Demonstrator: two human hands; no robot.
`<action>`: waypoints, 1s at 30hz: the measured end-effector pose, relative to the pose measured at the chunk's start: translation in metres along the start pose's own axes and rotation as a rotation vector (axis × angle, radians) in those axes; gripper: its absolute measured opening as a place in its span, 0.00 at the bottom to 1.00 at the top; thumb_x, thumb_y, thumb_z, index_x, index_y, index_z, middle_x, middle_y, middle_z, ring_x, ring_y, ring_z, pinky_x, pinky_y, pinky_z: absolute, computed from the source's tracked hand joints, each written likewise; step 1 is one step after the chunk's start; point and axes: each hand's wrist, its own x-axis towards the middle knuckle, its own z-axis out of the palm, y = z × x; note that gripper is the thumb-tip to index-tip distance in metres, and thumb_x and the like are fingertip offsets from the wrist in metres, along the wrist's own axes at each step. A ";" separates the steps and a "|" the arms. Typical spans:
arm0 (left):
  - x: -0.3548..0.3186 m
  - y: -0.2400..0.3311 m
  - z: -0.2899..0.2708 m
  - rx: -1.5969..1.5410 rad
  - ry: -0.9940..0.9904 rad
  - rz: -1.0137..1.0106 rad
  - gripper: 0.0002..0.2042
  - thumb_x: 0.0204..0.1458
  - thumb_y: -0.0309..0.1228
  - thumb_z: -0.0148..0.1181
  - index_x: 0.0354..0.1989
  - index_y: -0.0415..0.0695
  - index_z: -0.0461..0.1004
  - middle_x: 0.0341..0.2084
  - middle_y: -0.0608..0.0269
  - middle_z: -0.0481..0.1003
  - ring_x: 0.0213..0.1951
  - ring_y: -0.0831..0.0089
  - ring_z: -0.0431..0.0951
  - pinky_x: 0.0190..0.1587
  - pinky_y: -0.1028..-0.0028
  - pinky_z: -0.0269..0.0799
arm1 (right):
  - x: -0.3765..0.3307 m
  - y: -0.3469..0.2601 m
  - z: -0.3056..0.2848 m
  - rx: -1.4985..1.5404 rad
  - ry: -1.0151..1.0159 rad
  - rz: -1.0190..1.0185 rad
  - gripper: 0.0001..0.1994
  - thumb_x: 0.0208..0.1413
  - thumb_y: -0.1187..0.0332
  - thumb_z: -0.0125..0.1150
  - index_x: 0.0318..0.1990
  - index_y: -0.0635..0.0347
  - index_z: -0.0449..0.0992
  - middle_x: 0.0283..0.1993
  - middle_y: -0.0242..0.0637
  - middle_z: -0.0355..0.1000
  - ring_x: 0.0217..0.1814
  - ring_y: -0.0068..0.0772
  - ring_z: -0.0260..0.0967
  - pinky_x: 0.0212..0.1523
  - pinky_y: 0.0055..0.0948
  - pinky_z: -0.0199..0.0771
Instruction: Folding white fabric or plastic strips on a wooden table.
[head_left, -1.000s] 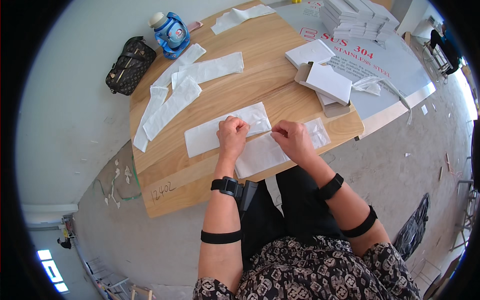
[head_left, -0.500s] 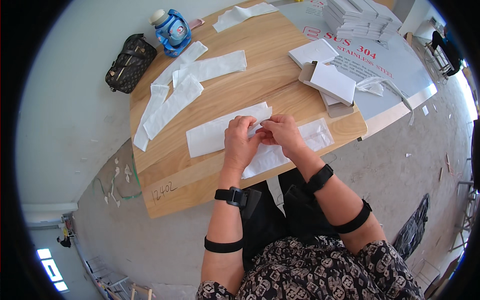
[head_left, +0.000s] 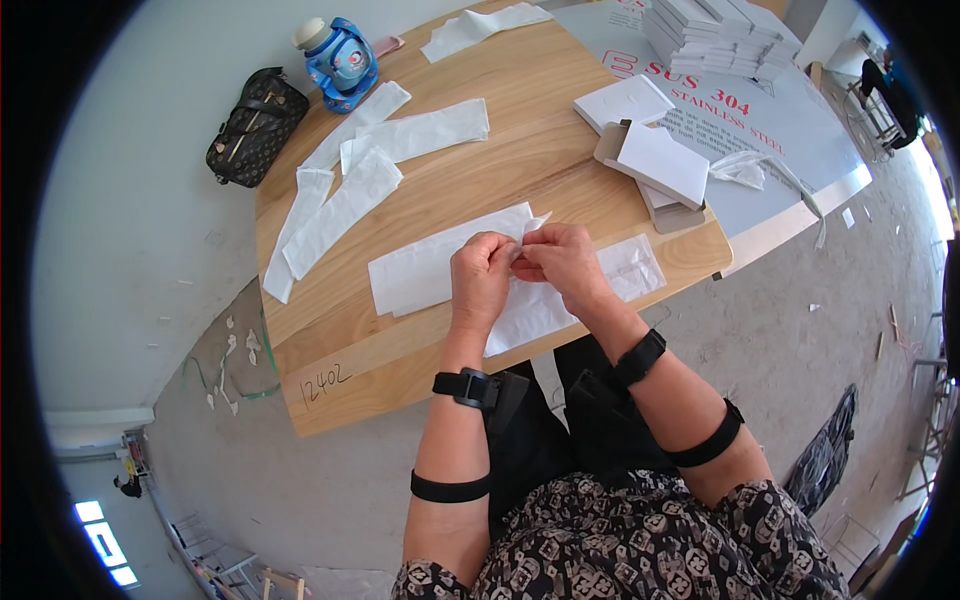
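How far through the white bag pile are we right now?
Hard to count, but several flat white bags lie spread on the far-left part of the wooden table, apparently set aside. In hand: the left hand and right hand pinch the end of one bag together. Left: a longer bag and a clear sleeve lie under and beside the hands.

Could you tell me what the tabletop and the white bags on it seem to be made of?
Tabletop: apparently pale wood, matte, with visible grain and plank seams. White bags: likely thin paper or translucent film; they lie flat and crease softly. Both hands, left and right, pinch one.
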 end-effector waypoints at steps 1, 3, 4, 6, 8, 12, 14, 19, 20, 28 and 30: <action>0.000 0.001 0.001 -0.035 -0.017 -0.045 0.03 0.51 0.22 0.58 0.29 0.35 0.76 0.24 0.57 0.77 0.26 0.70 0.74 0.31 0.73 0.71 | 0.001 0.001 0.000 0.006 -0.015 0.001 0.05 0.52 0.77 0.60 0.30 0.72 0.74 0.26 0.41 0.74 0.26 0.28 0.74 0.28 0.24 0.78; 0.000 -0.002 0.001 -0.068 -0.033 -0.091 0.04 0.53 0.22 0.57 0.29 0.34 0.76 0.22 0.63 0.77 0.25 0.79 0.72 0.30 0.77 0.70 | 0.001 0.001 0.001 0.012 -0.032 0.003 0.05 0.52 0.77 0.61 0.28 0.72 0.74 0.26 0.40 0.74 0.26 0.27 0.74 0.27 0.23 0.78; 0.000 -0.003 0.000 -0.054 -0.050 -0.079 0.04 0.53 0.22 0.57 0.29 0.34 0.76 0.22 0.63 0.77 0.25 0.80 0.72 0.30 0.77 0.70 | 0.001 0.001 0.001 -0.013 -0.033 -0.015 0.06 0.52 0.76 0.62 0.27 0.72 0.74 0.25 0.40 0.74 0.25 0.26 0.74 0.27 0.23 0.78; 0.000 -0.006 0.001 -0.038 -0.065 -0.067 0.04 0.53 0.21 0.57 0.30 0.35 0.76 0.23 0.64 0.77 0.26 0.81 0.73 0.31 0.78 0.71 | 0.002 0.002 0.001 -0.038 -0.036 -0.034 0.07 0.52 0.76 0.62 0.26 0.71 0.74 0.24 0.39 0.74 0.25 0.26 0.74 0.27 0.22 0.78; 0.000 -0.007 0.002 -0.140 -0.056 -0.093 0.03 0.53 0.21 0.57 0.30 0.34 0.75 0.23 0.63 0.78 0.26 0.80 0.74 0.31 0.77 0.72 | 0.003 0.003 0.002 0.004 -0.038 -0.066 0.08 0.52 0.76 0.62 0.24 0.71 0.74 0.24 0.39 0.73 0.25 0.25 0.74 0.27 0.23 0.78; -0.001 0.000 0.002 -0.173 -0.047 -0.053 0.02 0.52 0.20 0.58 0.30 0.35 0.75 0.24 0.62 0.78 0.26 0.78 0.76 0.31 0.77 0.73 | 0.003 0.001 -0.002 0.081 -0.067 -0.045 0.06 0.53 0.77 0.59 0.27 0.73 0.75 0.25 0.39 0.74 0.26 0.26 0.74 0.28 0.24 0.79; -0.003 0.004 0.001 0.054 -0.006 0.070 0.01 0.51 0.20 0.59 0.29 0.35 0.74 0.24 0.59 0.77 0.26 0.74 0.76 0.31 0.74 0.73 | -0.001 -0.001 -0.002 0.063 -0.054 -0.041 0.05 0.54 0.79 0.55 0.30 0.75 0.75 0.27 0.40 0.75 0.28 0.28 0.75 0.30 0.25 0.80; -0.003 -0.007 -0.001 0.154 0.054 0.145 0.03 0.52 0.22 0.58 0.28 0.35 0.73 0.24 0.56 0.77 0.25 0.71 0.75 0.30 0.72 0.71 | -0.008 -0.007 0.003 0.067 -0.105 0.041 0.05 0.53 0.81 0.53 0.33 0.76 0.75 0.30 0.43 0.75 0.30 0.30 0.76 0.31 0.25 0.81; -0.003 -0.008 0.000 0.120 0.060 0.115 0.04 0.52 0.22 0.57 0.28 0.35 0.73 0.24 0.56 0.77 0.24 0.71 0.75 0.29 0.72 0.71 | -0.008 -0.007 0.003 0.064 -0.098 0.049 0.05 0.53 0.81 0.53 0.33 0.76 0.75 0.30 0.43 0.75 0.30 0.31 0.76 0.32 0.25 0.81; -0.004 0.001 0.003 0.047 -0.009 0.051 0.03 0.51 0.21 0.58 0.28 0.35 0.73 0.24 0.56 0.77 0.24 0.71 0.75 0.29 0.72 0.71 | 0.001 0.005 -0.003 0.005 -0.071 -0.041 0.04 0.52 0.81 0.54 0.28 0.73 0.75 0.26 0.42 0.74 0.27 0.30 0.76 0.29 0.25 0.81; -0.007 0.003 0.001 0.020 -0.013 0.067 0.02 0.50 0.21 0.58 0.28 0.35 0.73 0.24 0.57 0.76 0.25 0.70 0.76 0.28 0.72 0.71 | 0.000 0.004 -0.002 -0.001 -0.066 -0.067 0.05 0.51 0.81 0.55 0.27 0.73 0.75 0.25 0.41 0.74 0.26 0.30 0.76 0.28 0.25 0.81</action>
